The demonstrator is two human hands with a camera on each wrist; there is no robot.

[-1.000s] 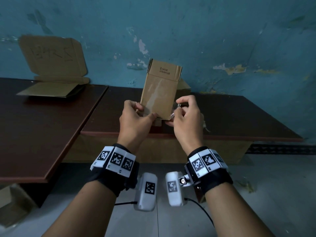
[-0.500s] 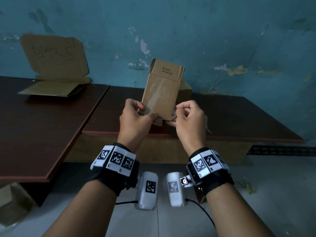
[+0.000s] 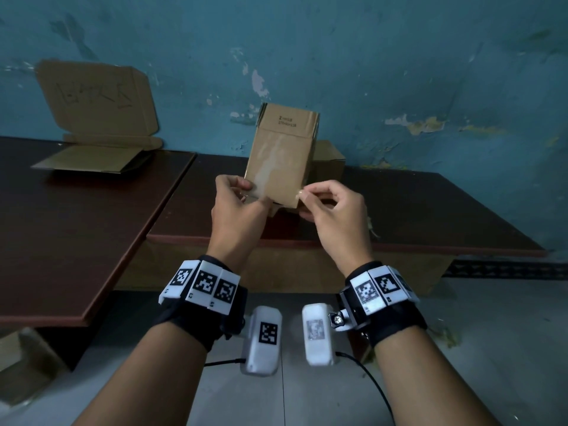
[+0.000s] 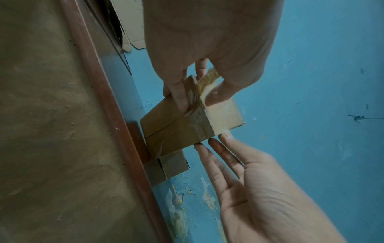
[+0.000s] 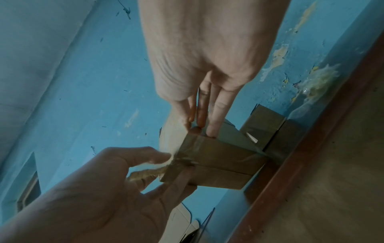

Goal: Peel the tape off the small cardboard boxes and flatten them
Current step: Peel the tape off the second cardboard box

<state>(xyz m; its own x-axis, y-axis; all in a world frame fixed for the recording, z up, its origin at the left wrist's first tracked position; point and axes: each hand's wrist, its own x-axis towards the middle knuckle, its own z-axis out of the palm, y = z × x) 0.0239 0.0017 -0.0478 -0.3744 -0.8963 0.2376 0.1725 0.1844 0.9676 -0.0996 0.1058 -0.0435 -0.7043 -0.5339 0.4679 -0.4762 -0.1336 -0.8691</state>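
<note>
I hold a small brown cardboard box [image 3: 278, 161] upright in the air above the table's front edge. My left hand [image 3: 252, 192] grips its lower left corner. In the wrist views its thumb and finger also pinch a peeled, fibre-covered tape strip [image 4: 207, 78] [image 5: 145, 172]. Clear tape [image 5: 191, 148] still runs across the box's bottom face [image 4: 176, 129]. My right hand [image 3: 302, 198] pinches the lower right edge where that tape ends, its fingers [image 5: 209, 129] lying along the side.
A second small box [image 3: 327, 162] stands on the dark brown table [image 3: 430, 210] behind the held one. A large opened cardboard piece [image 3: 98, 118] leans on the blue wall on the left table [image 3: 76, 226]. More cardboard [image 3: 18, 358] lies below on the left.
The box has stayed in both hands and moved hardly at all. My right hand has turned slightly, its fingers reaching further along the lower right edge.
</note>
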